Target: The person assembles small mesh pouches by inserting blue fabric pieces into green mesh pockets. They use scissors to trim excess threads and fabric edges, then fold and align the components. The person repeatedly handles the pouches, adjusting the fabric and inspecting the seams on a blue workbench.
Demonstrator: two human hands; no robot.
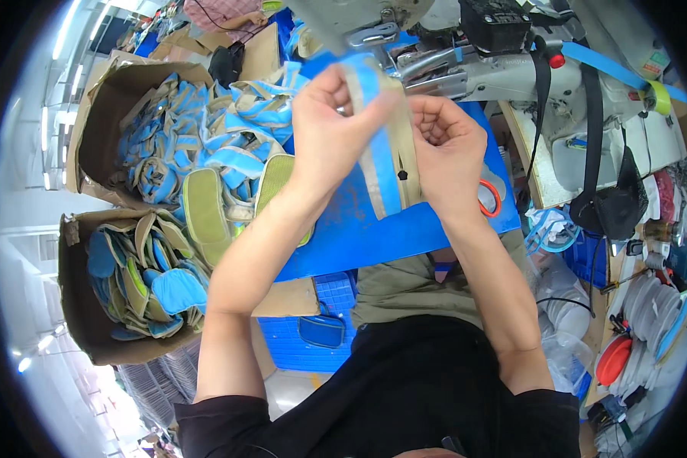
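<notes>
Between my hands a blue and beige fabric strip is raised above the blue table top, its upper part blurred by motion. It looks like a zipper band, with a small black piece, perhaps a slider, on its beige side. My left hand pinches the strip's left edge near the top, thumb laid across it. At the right edge my right hand has its fingers curled in on the beige side, gripping it. To the left lie green-beige oval fabric panels beside a heap of blue and beige strips.
A sewing machine stands at the far right, black straps hanging from it. Orange-handled scissors lie on the blue table by my right forearm. Two cardboard boxes of fabric parts stand left. Thread spools fill the right side.
</notes>
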